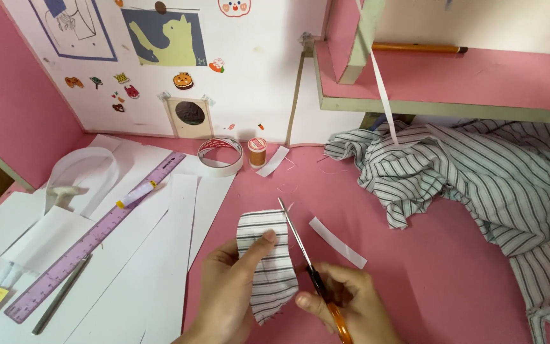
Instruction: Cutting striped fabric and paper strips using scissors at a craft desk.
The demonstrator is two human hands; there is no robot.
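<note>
Left hand (233,290) pinches a striped patch (267,262); right hand (345,299), just beside it, grips scissors (305,261), blades along the patch's right edge.

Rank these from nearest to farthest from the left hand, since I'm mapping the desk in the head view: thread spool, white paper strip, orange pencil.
From the left hand:
1. White paper strip, just right, past the scissors.
2. Thread spool, ahead by the wall.
3. Orange pencil, far right on the shelf.

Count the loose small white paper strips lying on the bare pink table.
2. One strip lies right of the scissors; another strip lies beside the thread spool. The striped cloth pile may hide more.
</note>
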